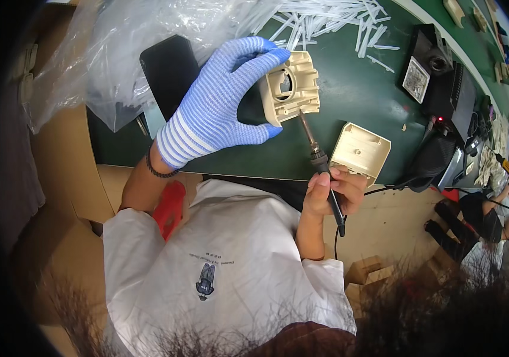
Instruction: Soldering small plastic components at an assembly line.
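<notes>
My left hand, in a blue striped glove, grips a cream plastic housing with a round ring opening, held over the green bench. My bare right hand is closed on the black handle of a soldering iron. Its metal tip reaches the lower right edge of the housing; whether it touches, I cannot tell. A second cream plastic shell lies just above my right hand, near the bench's front edge.
Clear plastic bags, a black phone and scattered translucent sticks lie on the bench. A black device with a red light and cables sit at right. Co-workers are at far right; cardboard boxes stand below.
</notes>
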The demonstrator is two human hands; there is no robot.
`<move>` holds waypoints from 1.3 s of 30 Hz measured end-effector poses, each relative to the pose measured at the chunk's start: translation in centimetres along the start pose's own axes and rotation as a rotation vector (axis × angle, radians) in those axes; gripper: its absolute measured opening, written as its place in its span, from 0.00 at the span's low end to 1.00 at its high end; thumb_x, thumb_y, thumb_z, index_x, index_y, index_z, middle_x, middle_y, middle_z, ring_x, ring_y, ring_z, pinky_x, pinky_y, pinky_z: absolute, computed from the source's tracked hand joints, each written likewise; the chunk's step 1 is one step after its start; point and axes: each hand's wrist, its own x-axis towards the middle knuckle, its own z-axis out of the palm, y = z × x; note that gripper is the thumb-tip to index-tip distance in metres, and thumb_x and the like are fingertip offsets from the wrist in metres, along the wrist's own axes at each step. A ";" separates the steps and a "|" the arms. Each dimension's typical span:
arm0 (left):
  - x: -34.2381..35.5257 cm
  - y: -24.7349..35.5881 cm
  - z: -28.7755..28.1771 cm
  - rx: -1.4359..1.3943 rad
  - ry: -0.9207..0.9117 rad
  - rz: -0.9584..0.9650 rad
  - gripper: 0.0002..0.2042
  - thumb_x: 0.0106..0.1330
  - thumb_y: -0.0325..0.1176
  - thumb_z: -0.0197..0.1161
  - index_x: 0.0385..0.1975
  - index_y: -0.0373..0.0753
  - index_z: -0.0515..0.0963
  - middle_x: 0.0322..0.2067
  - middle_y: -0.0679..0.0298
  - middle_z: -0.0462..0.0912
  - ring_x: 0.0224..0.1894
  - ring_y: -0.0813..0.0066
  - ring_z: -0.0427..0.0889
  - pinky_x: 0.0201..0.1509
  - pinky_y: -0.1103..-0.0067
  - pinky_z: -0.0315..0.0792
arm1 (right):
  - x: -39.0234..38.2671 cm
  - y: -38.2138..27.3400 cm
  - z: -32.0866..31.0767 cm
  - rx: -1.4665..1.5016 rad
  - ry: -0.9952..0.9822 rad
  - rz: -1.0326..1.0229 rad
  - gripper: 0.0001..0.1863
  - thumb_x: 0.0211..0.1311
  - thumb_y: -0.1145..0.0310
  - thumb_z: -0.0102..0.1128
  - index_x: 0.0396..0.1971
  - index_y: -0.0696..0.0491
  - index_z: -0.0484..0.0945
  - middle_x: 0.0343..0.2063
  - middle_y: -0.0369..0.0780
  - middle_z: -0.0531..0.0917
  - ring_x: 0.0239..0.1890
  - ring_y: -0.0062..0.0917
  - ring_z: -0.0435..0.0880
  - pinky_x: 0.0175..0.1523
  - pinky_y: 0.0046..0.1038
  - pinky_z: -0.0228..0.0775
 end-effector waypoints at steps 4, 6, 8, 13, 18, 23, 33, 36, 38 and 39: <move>0.0 -0.1 0.1 0.008 0.002 -0.007 0.44 0.46 0.39 0.84 0.69 0.39 0.75 0.64 0.54 0.75 0.68 0.52 0.75 0.74 0.63 0.71 | 0.4 0.0 0.6 0.029 0.043 -0.037 0.16 0.65 0.68 0.73 0.33 0.51 0.68 0.34 0.37 0.76 0.26 0.19 0.72 0.36 0.24 0.72; -0.2 -0.3 0.2 0.010 0.003 -0.012 0.44 0.46 0.39 0.84 0.69 0.39 0.75 0.64 0.55 0.75 0.68 0.52 0.75 0.73 0.63 0.71 | 0.0 0.1 0.7 0.033 0.050 -0.042 0.17 0.65 0.68 0.73 0.32 0.51 0.68 0.34 0.37 0.76 0.27 0.19 0.72 0.36 0.23 0.71; -0.4 -0.5 0.3 0.015 0.017 -0.003 0.44 0.46 0.39 0.84 0.69 0.39 0.75 0.64 0.55 0.75 0.68 0.52 0.75 0.73 0.63 0.71 | -0.4 -0.1 0.3 0.072 0.048 0.056 0.17 0.65 0.68 0.72 0.32 0.51 0.67 0.33 0.36 0.75 0.30 0.20 0.73 0.37 0.23 0.71; -0.3 -0.5 0.3 0.019 0.002 -0.008 0.45 0.47 0.40 0.84 0.70 0.40 0.74 0.65 0.54 0.74 0.68 0.52 0.74 0.74 0.63 0.70 | 0.0 0.3 0.7 0.038 0.057 -0.018 0.17 0.64 0.69 0.72 0.32 0.50 0.67 0.32 0.36 0.75 0.28 0.19 0.72 0.35 0.21 0.71; -0.4 -0.5 0.5 0.004 0.026 -0.007 0.45 0.45 0.40 0.84 0.69 0.40 0.75 0.65 0.55 0.75 0.69 0.53 0.74 0.75 0.62 0.69 | -0.1 0.2 0.5 0.048 0.047 -0.014 0.17 0.64 0.69 0.72 0.32 0.50 0.67 0.32 0.37 0.75 0.24 0.17 0.71 0.33 0.20 0.70; -0.4 -0.4 0.3 0.024 0.004 -0.023 0.45 0.45 0.40 0.85 0.69 0.40 0.75 0.65 0.55 0.75 0.70 0.53 0.73 0.76 0.62 0.67 | -0.2 0.3 -0.1 0.124 0.031 0.004 0.17 0.64 0.72 0.76 0.31 0.53 0.70 0.36 0.41 0.77 0.18 0.19 0.77 0.28 0.25 0.77; -0.3 -0.3 0.3 0.034 0.009 -0.010 0.45 0.45 0.39 0.85 0.69 0.39 0.75 0.65 0.55 0.76 0.69 0.53 0.74 0.76 0.62 0.69 | -0.2 0.7 -0.1 0.119 0.003 -0.038 0.18 0.64 0.72 0.76 0.33 0.54 0.69 0.36 0.41 0.76 0.17 0.20 0.77 0.26 0.24 0.77; -0.1 -0.3 0.3 0.013 0.007 -0.006 0.44 0.45 0.39 0.85 0.69 0.39 0.76 0.64 0.55 0.76 0.69 0.53 0.74 0.75 0.62 0.69 | -0.1 0.6 0.4 0.203 0.082 -0.028 0.19 0.64 0.72 0.76 0.33 0.56 0.68 0.38 0.42 0.76 0.16 0.21 0.77 0.22 0.23 0.77; -0.1 -0.3 0.3 0.025 0.001 -0.006 0.44 0.45 0.39 0.85 0.69 0.39 0.76 0.64 0.55 0.76 0.68 0.53 0.75 0.75 0.62 0.69 | 0.0 0.5 0.4 0.258 0.096 0.015 0.19 0.63 0.73 0.76 0.34 0.57 0.67 0.40 0.43 0.76 0.16 0.22 0.78 0.20 0.22 0.78; -0.1 -0.3 0.3 0.026 0.000 -0.004 0.44 0.45 0.39 0.85 0.69 0.39 0.76 0.64 0.55 0.76 0.68 0.53 0.75 0.75 0.62 0.69 | 0.0 0.4 0.3 0.258 0.098 0.013 0.19 0.63 0.73 0.76 0.34 0.57 0.67 0.40 0.43 0.76 0.16 0.22 0.78 0.20 0.22 0.78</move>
